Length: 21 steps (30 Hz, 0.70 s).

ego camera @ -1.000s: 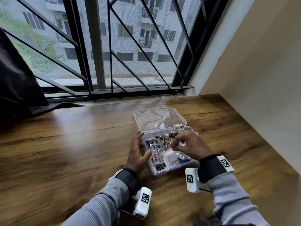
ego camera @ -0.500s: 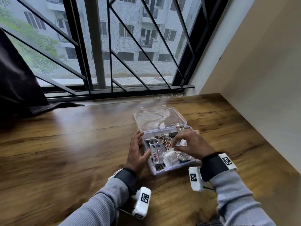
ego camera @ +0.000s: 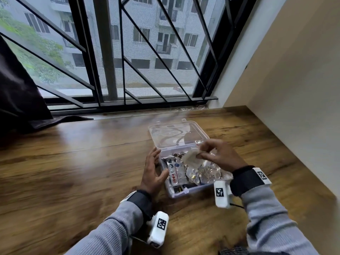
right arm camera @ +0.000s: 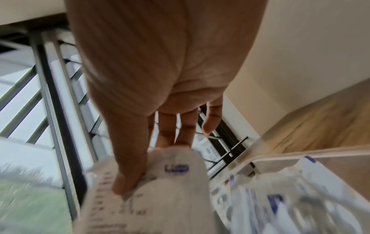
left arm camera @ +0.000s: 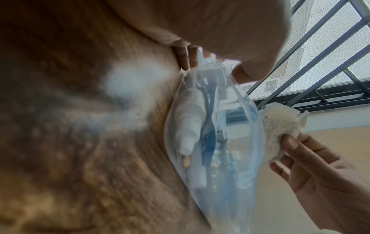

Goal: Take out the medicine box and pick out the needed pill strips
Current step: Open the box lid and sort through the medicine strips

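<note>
Two hands at the clear plastic medicine box (ego camera: 185,190), open near the wooden table's (ego camera: 73,162) far edge. My left hand (ego camera: 153,173) braces its left wall, fingers relaxed. My right hand (ego camera: 217,155) pinches a white gauze packet (ego camera: 191,157) above it, probably to uncover the foil pill strips (ego camera: 207,173).

wooden table (ego camera: 73,172) | barred window (ego camera: 128,52) behind | dark curtain (ego camera: 16,100) far left | beige wall (ego camera: 294,80) right
</note>
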{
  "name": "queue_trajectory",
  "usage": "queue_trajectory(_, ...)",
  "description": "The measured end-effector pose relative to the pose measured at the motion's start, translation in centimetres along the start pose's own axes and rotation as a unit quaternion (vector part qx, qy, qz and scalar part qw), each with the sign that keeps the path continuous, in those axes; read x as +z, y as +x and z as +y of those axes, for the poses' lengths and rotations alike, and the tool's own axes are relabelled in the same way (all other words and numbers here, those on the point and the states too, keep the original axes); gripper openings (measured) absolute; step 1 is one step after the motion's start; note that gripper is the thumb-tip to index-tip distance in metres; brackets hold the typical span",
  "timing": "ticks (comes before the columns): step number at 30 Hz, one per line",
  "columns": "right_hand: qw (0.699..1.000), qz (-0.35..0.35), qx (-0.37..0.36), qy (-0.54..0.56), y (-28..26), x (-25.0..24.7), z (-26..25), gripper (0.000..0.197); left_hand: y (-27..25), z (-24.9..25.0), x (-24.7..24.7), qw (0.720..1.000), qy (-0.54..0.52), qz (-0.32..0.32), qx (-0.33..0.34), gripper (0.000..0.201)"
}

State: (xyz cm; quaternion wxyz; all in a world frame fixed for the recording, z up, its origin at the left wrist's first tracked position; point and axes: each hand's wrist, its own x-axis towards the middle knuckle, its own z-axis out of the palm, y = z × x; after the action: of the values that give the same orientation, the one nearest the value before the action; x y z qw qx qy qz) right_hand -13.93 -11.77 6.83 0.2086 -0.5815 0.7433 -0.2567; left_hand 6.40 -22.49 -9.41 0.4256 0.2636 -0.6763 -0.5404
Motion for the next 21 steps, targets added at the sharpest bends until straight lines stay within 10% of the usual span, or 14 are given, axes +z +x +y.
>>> queue_trajectory(6,0.986,0.067,0.133,0.08,-0.5,-0.9,3.2,0.019,0.1,-0.4,0.0,1.0,0.022,0.003,-0.004,0.075)
queue_trajectory(10,0.971,0.06,0.191,-0.133,-0.6,0.7,4.2,0.026,0.0,-0.4,0.0,1.0,0.013,0.001,-0.007,0.075)
queue_trajectory(13,0.963,0.144,0.136,-0.184,-0.6,2.5,2.5,0.024,0.1,-0.5,0.0,1.0,0.023,0.004,-0.008,0.075)
queue_trajectory(21,0.984,0.06,0.05,-0.157,1.3,8.1,-2.3,0.03,0.0,-0.6,0.1,1.0,0.017,0.006,0.006,0.071)
